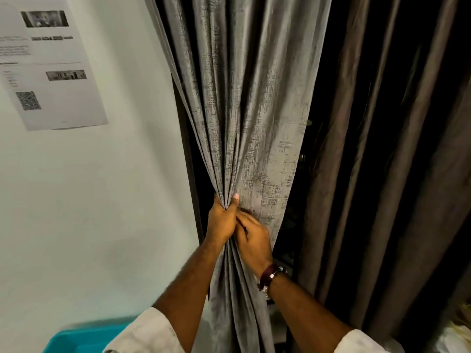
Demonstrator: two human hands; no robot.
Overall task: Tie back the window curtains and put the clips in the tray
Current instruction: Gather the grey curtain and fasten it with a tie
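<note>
A grey textured curtain [254, 110] hangs in front of me, gathered into tight folds at waist height. My left hand [221, 222] grips the bunched folds, thumb up against the cloth. Just right of it, my right hand [252, 240] lies on the gathered cloth with curled fingers, touching the left hand; a dark bracelet sits on its wrist. I cannot tell whether the right hand holds a tie or clip. A turquoise tray [84, 337] shows at the bottom left, partly hidden behind my left sleeve. No clip is visible.
A second, brown curtain [377, 161] hangs to the right, with a dark gap between the two. A white wall [89, 212] on the left carries a printed paper sheet [51, 64]. Pale cloth or bags [456, 332] lie at the bottom right corner.
</note>
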